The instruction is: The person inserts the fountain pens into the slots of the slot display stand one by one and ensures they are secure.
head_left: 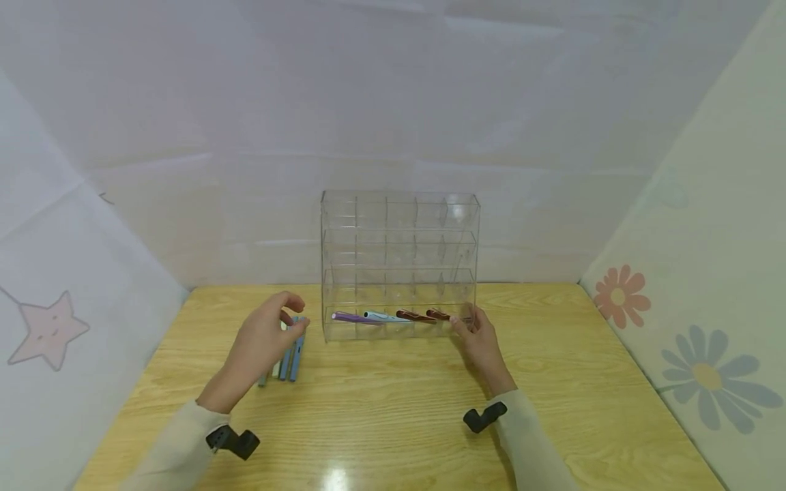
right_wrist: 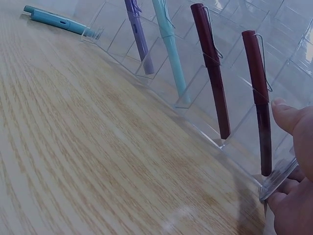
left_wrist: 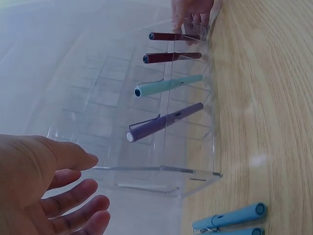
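Note:
A clear acrylic pen rack (head_left: 368, 333) with several tiers of compartments stands upright on the table. Its lowest tier holds a purple pen (left_wrist: 155, 124), a light mint pen (left_wrist: 164, 86) and two dark red pens, one of them (right_wrist: 213, 73) beside the other (right_wrist: 259, 93), nearest the right end. My right hand (head_left: 483, 346) grips the rack's lower right edge, thumb on the inner side and fingers outside. Left of the rack, my left hand (head_left: 260, 341) hovers with thumb and fingers apart, holding nothing. Under it lie blue pens (head_left: 296, 358), partly hidden by that hand.
Next to the blue pens lie a pale pen (head_left: 275, 372) and a grey-green one (head_left: 263, 380). The wooden table (head_left: 381, 423) is bounded by a pale cloth backdrop (head_left: 393, 102) close behind the rack, with printed side panels at left and right.

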A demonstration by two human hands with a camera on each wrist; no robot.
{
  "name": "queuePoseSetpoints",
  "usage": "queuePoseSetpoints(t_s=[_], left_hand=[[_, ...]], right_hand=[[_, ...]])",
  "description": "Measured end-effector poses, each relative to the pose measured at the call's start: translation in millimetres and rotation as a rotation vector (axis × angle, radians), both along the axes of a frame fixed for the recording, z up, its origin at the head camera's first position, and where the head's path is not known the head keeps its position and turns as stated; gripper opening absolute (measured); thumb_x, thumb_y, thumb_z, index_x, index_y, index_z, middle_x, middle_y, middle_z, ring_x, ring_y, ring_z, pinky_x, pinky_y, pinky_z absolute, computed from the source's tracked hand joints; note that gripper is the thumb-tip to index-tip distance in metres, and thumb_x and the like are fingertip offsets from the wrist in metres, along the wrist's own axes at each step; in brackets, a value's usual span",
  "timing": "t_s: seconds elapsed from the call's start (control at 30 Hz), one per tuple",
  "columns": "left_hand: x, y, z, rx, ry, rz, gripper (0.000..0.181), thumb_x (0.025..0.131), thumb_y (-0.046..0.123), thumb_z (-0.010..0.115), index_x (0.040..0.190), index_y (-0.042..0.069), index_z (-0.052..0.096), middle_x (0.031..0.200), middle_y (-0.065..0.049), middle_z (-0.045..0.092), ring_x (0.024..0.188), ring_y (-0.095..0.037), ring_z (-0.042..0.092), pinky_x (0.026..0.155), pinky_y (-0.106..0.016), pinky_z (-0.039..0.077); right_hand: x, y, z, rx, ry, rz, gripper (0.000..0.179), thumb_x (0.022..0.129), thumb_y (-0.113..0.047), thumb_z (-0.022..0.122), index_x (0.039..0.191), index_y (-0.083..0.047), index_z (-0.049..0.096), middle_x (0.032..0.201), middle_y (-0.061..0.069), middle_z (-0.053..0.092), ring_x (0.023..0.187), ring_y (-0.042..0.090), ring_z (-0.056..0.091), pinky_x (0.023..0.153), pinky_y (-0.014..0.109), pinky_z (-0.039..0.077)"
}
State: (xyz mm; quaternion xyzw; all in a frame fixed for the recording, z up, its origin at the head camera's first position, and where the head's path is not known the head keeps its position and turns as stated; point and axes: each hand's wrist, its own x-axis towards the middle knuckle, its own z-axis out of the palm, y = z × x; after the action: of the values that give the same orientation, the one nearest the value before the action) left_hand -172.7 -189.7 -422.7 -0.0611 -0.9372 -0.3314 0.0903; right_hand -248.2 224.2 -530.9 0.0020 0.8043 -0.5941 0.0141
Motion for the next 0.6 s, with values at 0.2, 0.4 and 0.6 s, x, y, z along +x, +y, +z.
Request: queuePoseSetpoints(t_s=[0.2,0.4,0.6], left_hand=[[2.4,-14.5,-2.3,-0.012,-0.006,0.038,0.029,0.105,0.028,0.069,0.127,0.01,0.065,0.121,-0.013,0.072,0.099,-0.028,0.07,0.064,-0.032,0.049],[0.0,-32.2,-12.0,-0.029,-0.041,0.082,0.029,0.105,0.026,0.068,0.128,0.008,0.064,0.126,-0.018,0.071,0.098,-0.03,0.07,0.063,-0.032,0.049],[-6.1,-50.8,-29.2,-0.038,-0.074,0.112,0.03,0.104,0.025,0.068,0.127,0.006,0.064,0.126,-0.019,0.071,0.097,-0.031,0.07,0.066,-0.032,0.05]], right_hand=[[-0.3,1,-0.9,0.016,-0.003,-0.002,0.08,0.108,-0.038,0.064,0.17,-0.007,0.022,0.178,0.019,0.023,0.163,0.042,0.027,0.128,0.058,0.034],[-0.3,1,-0.4,0.011,0.0,0.0,0.081,0.108,-0.037,0.064,0.17,-0.006,0.021,0.178,0.02,0.021,0.164,0.042,0.026,0.128,0.058,0.034],[0.4,0,0.5,0.01,-0.006,0.002,0.082,0.108,-0.039,0.064,0.17,-0.006,0.021,0.177,0.021,0.022,0.163,0.043,0.026,0.128,0.059,0.034]])
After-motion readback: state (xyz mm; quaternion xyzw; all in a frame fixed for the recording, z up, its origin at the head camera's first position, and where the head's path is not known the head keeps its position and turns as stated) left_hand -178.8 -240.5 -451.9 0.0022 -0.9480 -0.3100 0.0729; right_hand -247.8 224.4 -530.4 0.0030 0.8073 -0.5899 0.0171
